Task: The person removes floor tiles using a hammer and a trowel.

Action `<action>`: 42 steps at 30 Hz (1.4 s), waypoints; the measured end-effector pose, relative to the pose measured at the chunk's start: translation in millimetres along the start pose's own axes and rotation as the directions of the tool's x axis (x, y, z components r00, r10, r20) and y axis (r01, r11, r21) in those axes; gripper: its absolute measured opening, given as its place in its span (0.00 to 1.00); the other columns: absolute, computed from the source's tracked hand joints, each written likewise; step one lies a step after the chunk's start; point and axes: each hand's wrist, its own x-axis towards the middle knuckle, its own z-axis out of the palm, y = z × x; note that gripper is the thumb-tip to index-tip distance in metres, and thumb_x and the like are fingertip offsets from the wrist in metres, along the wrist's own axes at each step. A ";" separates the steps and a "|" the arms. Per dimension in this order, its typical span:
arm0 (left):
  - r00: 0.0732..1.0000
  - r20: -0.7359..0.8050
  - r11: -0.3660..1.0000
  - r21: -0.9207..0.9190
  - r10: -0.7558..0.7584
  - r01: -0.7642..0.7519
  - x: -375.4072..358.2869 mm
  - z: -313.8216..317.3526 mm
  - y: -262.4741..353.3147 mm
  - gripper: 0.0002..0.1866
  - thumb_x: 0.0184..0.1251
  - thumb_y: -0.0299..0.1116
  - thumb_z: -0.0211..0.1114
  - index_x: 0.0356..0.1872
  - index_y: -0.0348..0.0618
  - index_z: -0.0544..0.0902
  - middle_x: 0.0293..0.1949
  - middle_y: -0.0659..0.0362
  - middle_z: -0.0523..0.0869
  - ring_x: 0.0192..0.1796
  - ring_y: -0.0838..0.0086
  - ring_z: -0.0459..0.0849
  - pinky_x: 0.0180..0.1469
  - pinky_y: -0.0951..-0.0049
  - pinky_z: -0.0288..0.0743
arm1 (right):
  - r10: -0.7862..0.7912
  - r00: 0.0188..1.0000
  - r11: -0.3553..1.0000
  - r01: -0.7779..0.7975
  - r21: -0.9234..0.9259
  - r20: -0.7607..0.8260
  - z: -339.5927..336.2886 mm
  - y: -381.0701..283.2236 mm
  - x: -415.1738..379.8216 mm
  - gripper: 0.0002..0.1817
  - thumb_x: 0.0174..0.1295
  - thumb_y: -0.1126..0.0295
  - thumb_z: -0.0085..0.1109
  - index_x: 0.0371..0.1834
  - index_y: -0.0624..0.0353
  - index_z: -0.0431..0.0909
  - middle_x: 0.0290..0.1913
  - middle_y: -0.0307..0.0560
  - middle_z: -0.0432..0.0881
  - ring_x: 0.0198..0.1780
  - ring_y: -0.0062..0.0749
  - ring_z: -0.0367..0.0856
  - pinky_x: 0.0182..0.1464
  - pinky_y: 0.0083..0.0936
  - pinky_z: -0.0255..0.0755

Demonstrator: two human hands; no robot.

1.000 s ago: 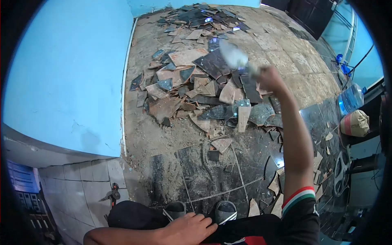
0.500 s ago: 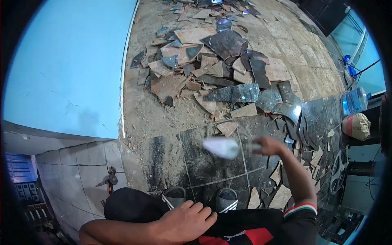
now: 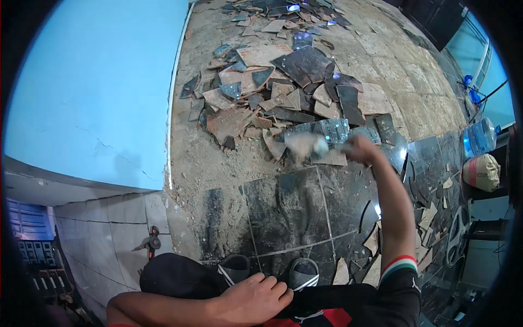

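Note:
My right hand (image 3: 360, 149) is closed around the handle of a trowel (image 3: 309, 146), whose blade is blurred by motion. The blade is at the near edge of a heap of broken tiles (image 3: 261, 84), in front of a long dark shard (image 3: 327, 128). Whether it touches a piece is hard to tell. My left hand (image 3: 253, 298) rests over my lap with its fingers curled in and nothing visible in them. Below the trowel, dusty dark floor tiles (image 3: 283, 212) show smeared grey streaks.
A blue wall (image 3: 92, 98) rises at the left, with an angle grinder (image 3: 152, 242) lying near its base. Loose shards (image 3: 373, 240) lie to the right. A water bottle (image 3: 479, 138) and a sack (image 3: 482, 172) are at the right edge. My sandals (image 3: 303, 273) stand close in.
My right hand has moved the trowel forward from the dark tiles to the heap's edge. The light shard that lay just beyond the blade no longer shows there. My left hand stays put.

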 end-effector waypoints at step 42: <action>0.985 0.064 0.985 0.077 -0.159 0.154 -5.5 15.4 9.3 0.19 0.71 0.36 0.61 0.59 0.41 0.84 0.45 0.56 0.83 0.51 0.63 0.81 0.54 0.62 0.74 | 0.314 0.914 0.803 -0.112 0.585 -0.257 -47.2 -65.6 -0.6 0.31 0.72 0.43 0.63 0.40 0.68 0.85 0.24 0.40 0.79 0.25 0.26 0.78 0.30 0.32 0.72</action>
